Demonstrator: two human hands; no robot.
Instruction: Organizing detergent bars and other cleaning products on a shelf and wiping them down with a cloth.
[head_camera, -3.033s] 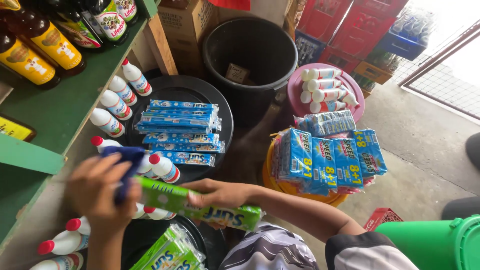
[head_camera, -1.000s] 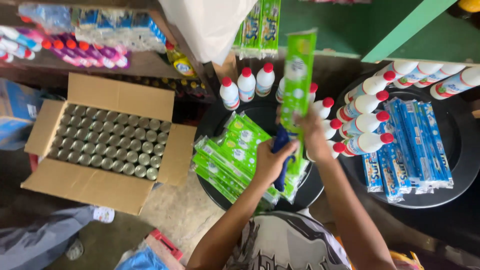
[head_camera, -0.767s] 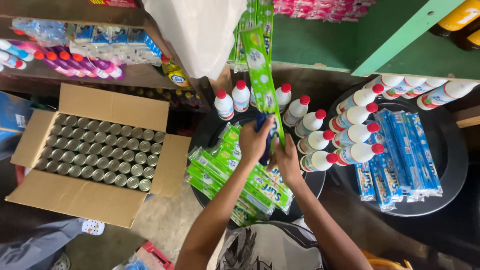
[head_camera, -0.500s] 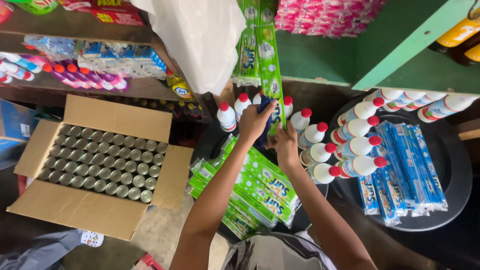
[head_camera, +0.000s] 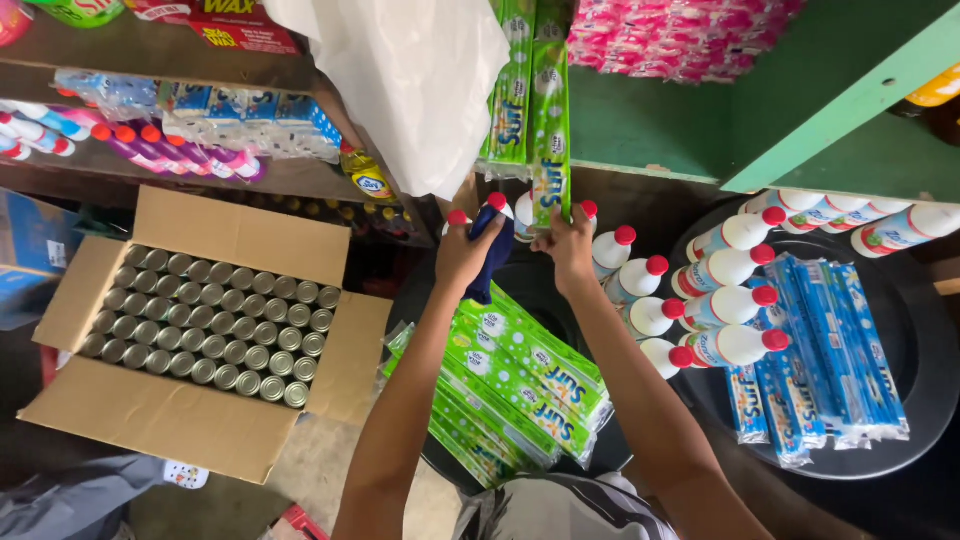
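My right hand (head_camera: 567, 243) grips the lower end of a long green strip of detergent sachets (head_camera: 550, 110) that hangs upright against the shelf, beside another green strip (head_camera: 510, 90). My left hand (head_camera: 466, 250) is closed around a dark blue cloth (head_camera: 491, 255) just left of the strip. Below both hands lies a pile of more green sachet strips (head_camera: 520, 385) on a black round tray (head_camera: 612, 440). White bottles with red caps (head_camera: 650, 300) stand just right of my right hand.
An open cardboard box of metal cans (head_camera: 205, 330) sits at the left. A black tray (head_camera: 900, 420) at the right carries blue sachet strips (head_camera: 830, 350) and more white bottles. A white plastic bag (head_camera: 410, 90) hangs above. Shelves hold purple and blue packets (head_camera: 190, 140) and pink packs (head_camera: 670, 35).
The view swung from the blue-sachet trays to the shelf. My hands have lifted the green strip from over the pile up to hang vertically against the shelf, the cloth staying in my left hand.
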